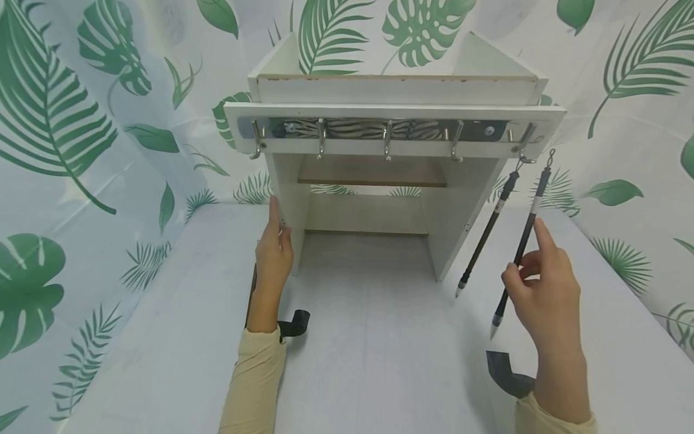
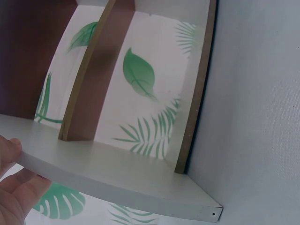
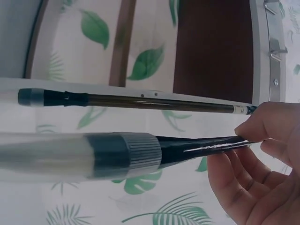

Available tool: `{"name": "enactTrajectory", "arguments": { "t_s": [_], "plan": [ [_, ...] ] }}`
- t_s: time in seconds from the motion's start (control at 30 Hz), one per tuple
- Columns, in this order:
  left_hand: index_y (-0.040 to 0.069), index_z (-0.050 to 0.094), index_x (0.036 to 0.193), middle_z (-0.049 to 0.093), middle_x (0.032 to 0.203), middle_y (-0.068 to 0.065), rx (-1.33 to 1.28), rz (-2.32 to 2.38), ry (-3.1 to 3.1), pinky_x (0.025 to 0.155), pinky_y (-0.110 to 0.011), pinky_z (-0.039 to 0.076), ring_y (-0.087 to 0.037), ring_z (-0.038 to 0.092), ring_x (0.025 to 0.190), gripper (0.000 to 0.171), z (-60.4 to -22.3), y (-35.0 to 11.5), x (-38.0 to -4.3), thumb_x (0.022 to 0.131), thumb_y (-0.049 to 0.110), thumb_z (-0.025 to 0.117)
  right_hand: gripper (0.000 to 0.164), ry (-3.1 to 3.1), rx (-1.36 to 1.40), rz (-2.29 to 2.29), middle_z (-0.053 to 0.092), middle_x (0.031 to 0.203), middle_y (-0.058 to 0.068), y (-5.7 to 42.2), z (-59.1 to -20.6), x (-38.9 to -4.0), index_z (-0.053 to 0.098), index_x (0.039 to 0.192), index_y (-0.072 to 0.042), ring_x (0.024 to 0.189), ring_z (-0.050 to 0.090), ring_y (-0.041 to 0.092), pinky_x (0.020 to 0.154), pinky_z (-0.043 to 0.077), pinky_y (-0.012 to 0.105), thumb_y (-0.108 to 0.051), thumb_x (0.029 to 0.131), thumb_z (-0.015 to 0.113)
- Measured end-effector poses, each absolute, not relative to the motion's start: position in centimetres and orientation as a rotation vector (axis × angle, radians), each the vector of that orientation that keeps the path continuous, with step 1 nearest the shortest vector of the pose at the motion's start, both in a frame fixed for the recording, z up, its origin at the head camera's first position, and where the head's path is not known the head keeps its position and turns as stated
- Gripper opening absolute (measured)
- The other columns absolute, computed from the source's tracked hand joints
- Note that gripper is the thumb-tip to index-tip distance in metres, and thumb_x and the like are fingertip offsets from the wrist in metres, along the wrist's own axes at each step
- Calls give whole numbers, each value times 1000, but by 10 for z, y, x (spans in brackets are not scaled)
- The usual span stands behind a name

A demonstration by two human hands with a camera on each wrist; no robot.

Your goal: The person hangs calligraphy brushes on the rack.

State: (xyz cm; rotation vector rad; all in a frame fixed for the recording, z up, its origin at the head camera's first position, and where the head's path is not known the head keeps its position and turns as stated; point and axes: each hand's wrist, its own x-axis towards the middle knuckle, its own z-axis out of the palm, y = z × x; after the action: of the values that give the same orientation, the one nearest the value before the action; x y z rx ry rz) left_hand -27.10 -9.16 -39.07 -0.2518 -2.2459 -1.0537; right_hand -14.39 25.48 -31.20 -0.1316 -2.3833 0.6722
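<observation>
My right hand [image 1: 547, 295] pinches the dark handle of a calligraphy brush [image 1: 523, 238] between thumb and fingers. This brush has a white tip pointing down and a small loop at its top, close to the rightmost hook [image 1: 526, 140]. A second calligraphy brush [image 1: 482, 241] hangs from that hook, tip down, just left of the held one. In the right wrist view the held brush [image 3: 145, 152] crosses below the hanging brush [image 3: 140, 103]. My left hand [image 1: 273, 256] grips the left side panel [image 2: 112, 176] of a white shelf unit, thumb on the inner face and fingers outside.
A hook rail [image 1: 358, 128] with several metal hooks runs across a white board at the unit's upper front. Inside are brown-edged shelves [image 1: 374, 172]. The unit stands on a white table [image 1: 368, 361]. A leaf-print sheet [image 1: 135, 181] hangs behind. Black straps sit at both wrists.
</observation>
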Motion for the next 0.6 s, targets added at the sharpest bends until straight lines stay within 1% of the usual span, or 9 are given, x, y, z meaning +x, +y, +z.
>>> {"name": "enactTrajectory", "arguments": {
  "t_s": [0.07, 0.13, 0.2, 0.3, 0.37, 0.43, 0.53, 0.6],
  "plan": [
    [11, 16, 147, 41, 139, -17, -245, -1054, -2255, 95, -45, 42, -33, 48, 120, 59, -390, -92, -271, 95, 7, 44, 70, -2359, -106, 664, 49, 86, 19, 253, -312, -143, 28, 144, -15, 78, 52, 26, 66, 21, -8, 2, 81, 53],
    [11, 15, 147, 41, 140, -17, -239, -1057, -2266, 95, -46, 42, -33, 48, 121, 59, -389, -91, -270, 95, 7, 44, 70, -2331, -85, 661, 49, 86, 19, 252, -312, -143, 29, 144, -15, 78, 51, 17, 67, 22, -9, 3, 81, 53],
    [11, 15, 147, 40, 140, -17, -237, -1060, -2273, 96, -46, 42, -33, 47, 121, 59, -389, -91, -270, 95, 7, 43, 70, -2307, -68, 661, 50, 86, 20, 251, -311, -142, 30, 143, -15, 79, 49, 13, 68, 23, -9, 4, 80, 53],
    [11, 15, 147, 39, 141, -16, -241, -1060, -2273, 97, -45, 42, -32, 46, 122, 59, -389, -91, -270, 95, 7, 43, 70, -2273, -32, 662, 50, 85, 22, 249, -309, -140, 32, 142, -15, 79, 54, 18, 69, 23, -9, 6, 79, 53],
    [11, 15, 147, 38, 142, -15, -244, -1057, -2270, 97, -45, 41, -32, 46, 122, 59, -389, -91, -271, 95, 7, 44, 70, -2264, -5, 668, 50, 86, 23, 248, -308, -139, 32, 142, -15, 79, 57, 29, 70, 23, -9, 7, 79, 54],
    [11, 15, 147, 38, 142, -15, -249, -1059, -2265, 97, -45, 41, -32, 46, 122, 60, -390, -91, -271, 95, 6, 44, 71, -2256, 37, 667, 49, 86, 23, 246, -308, -139, 33, 142, -15, 78, 58, 33, 71, 23, -9, 8, 79, 55],
    [10, 15, 147, 39, 141, -16, -250, -1057, -2262, 95, -46, 42, -33, 48, 120, 59, -390, -91, -271, 95, 6, 44, 71, -2243, 104, 651, 49, 84, 22, 243, -308, -139, 36, 140, -14, 76, 57, 15, 71, 25, -9, 10, 77, 57],
    [10, 15, 147, 40, 141, -16, -247, -1056, -2264, 95, -46, 42, -33, 48, 120, 59, -390, -91, -271, 95, 7, 44, 71, -2217, 174, 636, 49, 82, 21, 241, -309, -140, 39, 138, -11, 72, 56, 12, 71, 27, -8, 14, 74, 58]
  ]
}}
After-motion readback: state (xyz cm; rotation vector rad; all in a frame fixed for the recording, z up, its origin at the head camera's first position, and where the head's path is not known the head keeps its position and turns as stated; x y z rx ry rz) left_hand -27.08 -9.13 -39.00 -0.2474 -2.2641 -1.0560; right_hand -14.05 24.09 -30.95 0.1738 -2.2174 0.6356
